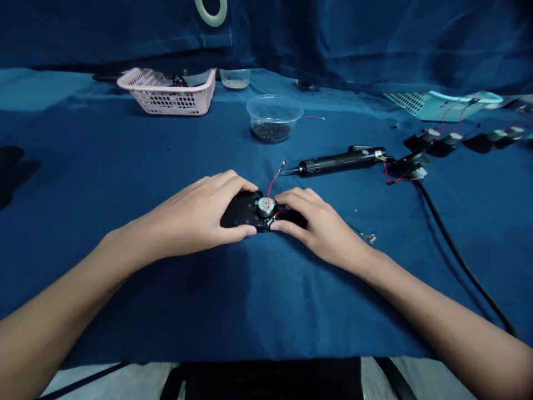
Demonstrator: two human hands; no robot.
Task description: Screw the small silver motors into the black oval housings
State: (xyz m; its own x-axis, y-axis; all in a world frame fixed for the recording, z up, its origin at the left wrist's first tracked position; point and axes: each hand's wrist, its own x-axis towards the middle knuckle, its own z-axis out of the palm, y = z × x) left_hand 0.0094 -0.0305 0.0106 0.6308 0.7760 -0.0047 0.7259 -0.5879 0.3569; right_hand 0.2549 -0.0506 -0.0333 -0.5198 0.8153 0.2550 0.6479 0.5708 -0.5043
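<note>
A black plastic housing lies between my two hands over the blue cloth. In it sits a small round silver motor, with a red wire rising from it to a metal terminal. My left hand grips the housing's left part, thumb along the near edge and fingers along the far edge. From the right, my right hand holds the other end, its thumb and fingertips close beside the motor. My palms hide parts of the housing. Another wire end with a metal terminal shows beyond my right wrist.
Behind the housing lies a black electric screwdriver, its tip toward the red wire. A clear bowl of small dark pieces, a pink basket and a teal basket stand farther back. Several motor assemblies and a black cable are at right.
</note>
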